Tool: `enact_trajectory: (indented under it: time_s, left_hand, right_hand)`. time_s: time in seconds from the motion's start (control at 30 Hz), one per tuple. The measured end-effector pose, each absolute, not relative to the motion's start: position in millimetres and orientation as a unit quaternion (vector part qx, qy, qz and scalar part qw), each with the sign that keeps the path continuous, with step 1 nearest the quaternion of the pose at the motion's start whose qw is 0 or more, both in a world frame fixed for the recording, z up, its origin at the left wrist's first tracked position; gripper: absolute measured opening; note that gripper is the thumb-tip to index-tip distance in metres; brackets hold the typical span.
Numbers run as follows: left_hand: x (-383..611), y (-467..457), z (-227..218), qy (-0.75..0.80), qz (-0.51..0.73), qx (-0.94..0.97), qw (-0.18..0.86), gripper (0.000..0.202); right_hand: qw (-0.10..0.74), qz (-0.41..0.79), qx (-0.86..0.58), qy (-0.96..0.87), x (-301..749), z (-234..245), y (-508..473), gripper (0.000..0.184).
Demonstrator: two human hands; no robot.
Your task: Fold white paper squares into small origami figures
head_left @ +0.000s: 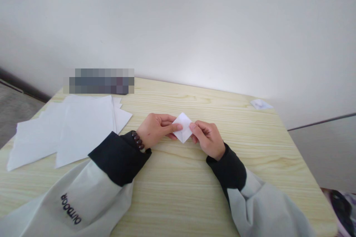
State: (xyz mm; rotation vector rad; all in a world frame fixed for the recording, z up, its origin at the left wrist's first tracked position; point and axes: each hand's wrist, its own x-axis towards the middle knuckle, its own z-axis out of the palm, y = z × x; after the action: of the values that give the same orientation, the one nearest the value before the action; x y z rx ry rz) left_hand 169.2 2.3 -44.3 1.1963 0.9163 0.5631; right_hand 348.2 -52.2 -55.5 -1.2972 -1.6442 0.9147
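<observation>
A small folded piece of white paper (183, 123) is held up over the middle of the table, turned so that it looks like a diamond. My left hand (157, 129) pinches its left corner, thumb on the front and fingers behind. At the right corner, my right hand (208, 135) grips the paper between thumb and curled fingers. Faint crease lines run across its lower half. The fingertips behind the paper are partly hidden.
Several loose white sheets (86, 126) overlap on the left of the wooden table (172, 192). Behind them lies a dark, pixelated object (100, 83). Another small folded paper (260, 104) rests near the far right corner. A white wall (194, 26) stands behind the table.
</observation>
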Motion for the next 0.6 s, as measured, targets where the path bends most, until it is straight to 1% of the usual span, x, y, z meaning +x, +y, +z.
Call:
enact_trajectory:
  time_s: [0.17, 0.4, 0.6]
  left_hand:
    - [167.6, 3.4, -44.1, 0.401, 0.238, 0.529, 0.709, 0.036]
    - [166.3, 4.3, -40.6, 0.390, 0.222, 0.523, 0.724, 0.027]
    - [167.3, 3.5, -43.3, 0.388, 0.230, 0.526, 0.721, 0.028]
  right_hand:
    - [0.411, 0.381, -0.509, -0.653, 351.9, -54.8, -52.2, 0.042]
    - [0.439, 0.362, -0.510, -0.646, 354.7, -57.1, -51.9, 0.042]
    - [0.439, 0.350, -0.514, -0.649, 352.9, -56.4, -52.3, 0.041]
